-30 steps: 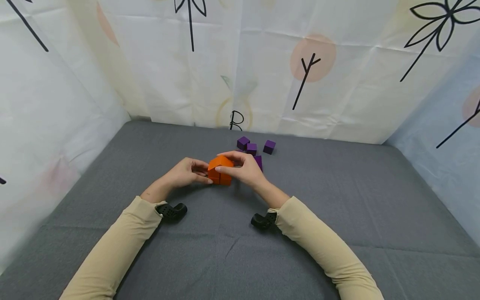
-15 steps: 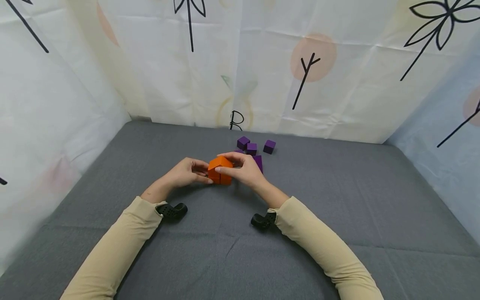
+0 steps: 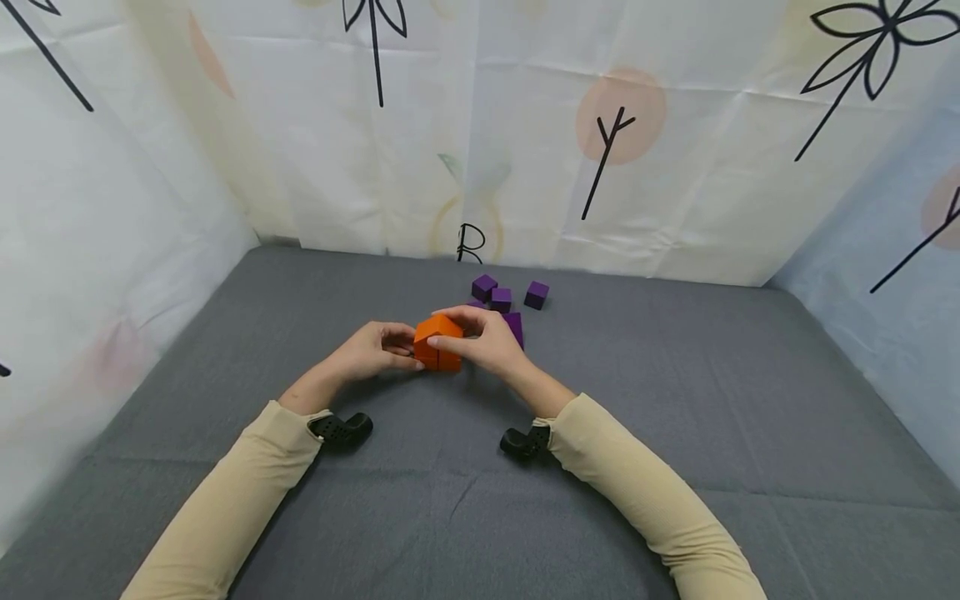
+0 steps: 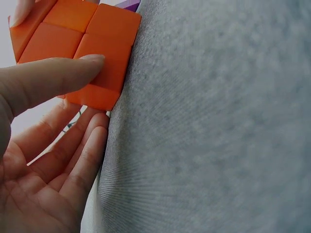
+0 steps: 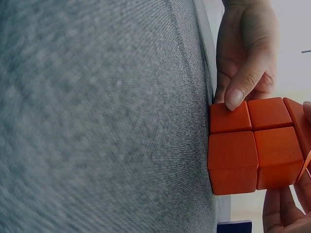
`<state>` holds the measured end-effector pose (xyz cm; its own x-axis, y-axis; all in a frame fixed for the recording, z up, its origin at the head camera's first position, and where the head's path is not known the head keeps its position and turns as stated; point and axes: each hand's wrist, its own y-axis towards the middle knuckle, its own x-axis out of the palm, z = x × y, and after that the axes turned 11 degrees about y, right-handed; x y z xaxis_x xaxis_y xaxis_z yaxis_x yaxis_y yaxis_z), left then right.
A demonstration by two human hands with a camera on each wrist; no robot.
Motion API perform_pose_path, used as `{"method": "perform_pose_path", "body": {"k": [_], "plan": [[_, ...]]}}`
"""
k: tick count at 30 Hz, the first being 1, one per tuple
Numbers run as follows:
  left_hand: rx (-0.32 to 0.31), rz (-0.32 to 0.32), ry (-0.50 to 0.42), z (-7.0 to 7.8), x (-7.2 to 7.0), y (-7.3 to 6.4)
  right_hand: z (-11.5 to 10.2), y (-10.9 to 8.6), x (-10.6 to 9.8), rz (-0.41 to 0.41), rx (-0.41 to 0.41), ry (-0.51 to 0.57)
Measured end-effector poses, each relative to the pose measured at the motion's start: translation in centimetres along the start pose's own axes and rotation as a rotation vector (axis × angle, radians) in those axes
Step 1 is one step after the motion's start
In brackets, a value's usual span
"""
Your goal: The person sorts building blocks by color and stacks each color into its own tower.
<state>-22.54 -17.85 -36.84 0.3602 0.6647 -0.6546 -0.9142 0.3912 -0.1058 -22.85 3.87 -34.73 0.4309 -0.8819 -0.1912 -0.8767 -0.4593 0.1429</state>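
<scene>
A small stack of orange cubes stands on the grey cloth, two cubes high and two deep as the right wrist view shows. On top is an orange piece with a sloping face. My left hand grips the bottom of the stack from the left, its thumb flat on a lower cube and its other fingers round the far side. From the right, my right hand pinches the top piece between thumb and fingers. Its palm and fingers cover part of the stack in the head view.
Behind the right hand lie several purple cubes, one apart to the right. A larger purple piece is partly hidden by that hand. A patterned white curtain hangs behind the grey cloth-covered table.
</scene>
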Motion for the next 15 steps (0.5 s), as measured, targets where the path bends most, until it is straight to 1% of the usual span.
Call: {"method": "perform_pose_path", "body": {"k": [3,7,11,15], "plan": [[0.021,0.011,0.014,0.05,0.16,-0.08,0.02,-0.04,0.0,0.003,0.009,-0.014],[0.029,0.024,0.038,0.21,0.31,-0.14,0.25,-0.03,-0.03,0.007,0.013,-0.033],[0.005,0.02,0.051,0.54,0.32,-0.17,0.39,-0.05,-0.18,-0.003,0.008,-0.048],[-0.015,0.002,0.055,0.96,0.13,-0.28,0.34,-0.17,-0.59,-0.023,0.005,-0.044]]}}
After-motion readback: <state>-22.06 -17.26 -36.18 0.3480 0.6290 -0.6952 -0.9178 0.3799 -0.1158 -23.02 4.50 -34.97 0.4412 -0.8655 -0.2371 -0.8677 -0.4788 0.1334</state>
